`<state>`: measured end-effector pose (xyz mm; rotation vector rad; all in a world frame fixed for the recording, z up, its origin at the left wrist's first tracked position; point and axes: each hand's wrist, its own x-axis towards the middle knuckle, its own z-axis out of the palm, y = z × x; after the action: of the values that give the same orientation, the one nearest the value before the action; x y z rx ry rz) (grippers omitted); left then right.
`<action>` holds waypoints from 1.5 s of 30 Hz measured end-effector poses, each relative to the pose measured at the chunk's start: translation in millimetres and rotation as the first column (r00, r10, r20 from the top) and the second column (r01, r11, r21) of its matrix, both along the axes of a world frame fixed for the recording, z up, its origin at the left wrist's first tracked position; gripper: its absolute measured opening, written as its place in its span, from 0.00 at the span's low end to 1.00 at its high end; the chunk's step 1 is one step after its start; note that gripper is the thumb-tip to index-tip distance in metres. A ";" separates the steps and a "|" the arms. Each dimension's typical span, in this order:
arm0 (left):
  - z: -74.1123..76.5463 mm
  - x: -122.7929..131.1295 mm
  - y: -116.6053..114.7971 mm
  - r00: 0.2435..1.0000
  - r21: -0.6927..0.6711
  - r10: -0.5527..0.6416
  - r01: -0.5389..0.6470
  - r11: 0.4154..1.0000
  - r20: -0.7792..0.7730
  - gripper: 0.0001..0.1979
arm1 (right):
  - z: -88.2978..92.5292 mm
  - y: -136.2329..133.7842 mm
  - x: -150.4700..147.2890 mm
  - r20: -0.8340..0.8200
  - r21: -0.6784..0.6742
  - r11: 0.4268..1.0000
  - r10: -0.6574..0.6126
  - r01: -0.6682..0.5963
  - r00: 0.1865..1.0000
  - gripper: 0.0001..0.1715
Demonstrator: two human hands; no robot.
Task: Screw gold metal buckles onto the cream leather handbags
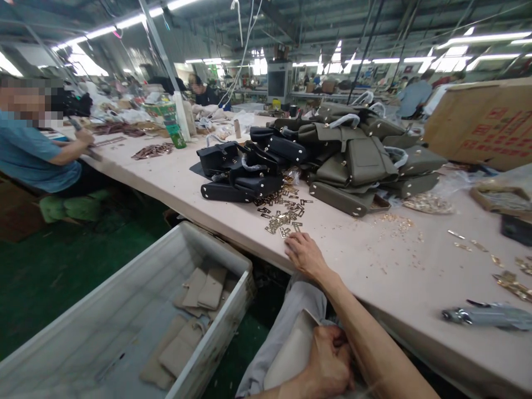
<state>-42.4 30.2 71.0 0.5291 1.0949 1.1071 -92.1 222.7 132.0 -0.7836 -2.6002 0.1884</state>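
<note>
Right hand point(305, 255) is lying flat on the pinkish tabletop point(390, 277). Its grip is loose and open with nothing in it, and the fingertips are right at the near edge of a scatter of little gold metal buckles point(282, 216). Left hand point(328, 363) is down in the lap, grip closed into a fist on a beige leather piece point(291, 349) resting on the grey trouser leg.

Just behind the buckles there's a heap of black bags point(241, 172), and a bigger heap of olive bags point(357, 160) beside it. A grey bin point(216, 246) sits on the floor below the tabletop edge with more beige pieces point(203, 288) inside. A person in a blue shirt point(33, 155) is working at the far left end.
</note>
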 end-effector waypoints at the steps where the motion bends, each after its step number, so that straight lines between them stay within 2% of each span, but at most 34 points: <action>1: -1.3 0.3 0.4 0.998 0.036 -0.005 0.008 0.999 -0.068 0.15 | 0.2 -0.2 4.2 -0.014 -0.019 1.000 0.016 -0.017 1.000 0.15; 4: -0.4 0.0 0.5 0.982 0.089 -0.037 0.054 0.995 -0.183 0.16 | 1.1 2.2 13.8 -0.085 -0.079 0.997 0.001 -0.008 0.996 0.18; 7: 5.0 -1.7 0.0 0.982 0.103 -0.044 0.063 0.993 -0.185 0.18 | 2.3 5.9 18.8 -0.121 -0.102 0.987 -0.140 0.128 0.983 0.22; 10: 6.9 -2.0 -0.1 0.981 0.123 -0.035 0.059 0.991 -0.189 0.17 | 3.3 8.7 20.0 -0.088 -0.109 0.967 -0.238 0.228 0.967 0.18; 14: -0.3 1.5 0.7 0.979 0.116 -0.040 0.064 0.991 -0.198 0.18 | 4.5 9.9 21.3 -0.056 -0.162 0.950 -0.279 0.267 0.959 0.18; 17: -3.2 3.2 1.0 0.982 0.110 -0.036 0.057 0.992 -0.184 0.18 | 6.4 8.8 25.6 0.003 -0.172 0.920 -0.356 0.352 0.934 0.20; 24: 6.8 1.3 0.5 0.982 0.137 -0.028 0.054 0.989 -0.184 0.18 | 18.1 2.2 28.4 0.210 -0.238 0.832 -0.459 0.500 0.863 0.15; 28: 5.2 5.1 1.5 0.988 0.144 0.001 0.021 0.989 -0.153 0.16 | 25.8 1.0 23.2 0.286 -0.241 0.822 -0.448 0.517 0.847 0.12; 32: 3.3 7.1 1.8 0.988 0.155 0.024 0.000 0.988 -0.154 0.13 | 30.8 2.2 18.4 0.343 -0.202 0.800 -0.483 0.566 0.806 0.15; 37: 7.8 4.1 1.6 0.987 0.178 0.024 0.004 0.984 -0.158 0.09 | 33.4 0.3 13.9 0.360 -0.181 0.795 -0.494 0.578 0.792 0.17; 41: 10.2 5.2 0.4 0.986 0.196 0.043 -0.011 0.981 -0.160 0.10 | 33.5 -2.2 12.4 0.315 -0.207 0.769 -0.532 0.604 0.786 0.18; 43: 9.2 7.0 0.5 0.986 0.208 0.063 -0.030 0.978 -0.154 0.10 | 33.6 -2.9 14.6 0.256 -0.260 0.780 -0.513 0.569 0.820 0.13; 45: 7.3 8.1 1.9 0.986 0.205 0.080 -0.049 0.977 -0.146 0.11 | 34.9 -3.9 21.8 0.117 -0.339 0.805 -0.478 0.487 0.871 0.09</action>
<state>-34.3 32.0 78.3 0.7532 1.1466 1.2586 -70.4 218.8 166.9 -1.5600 -2.3141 0.5102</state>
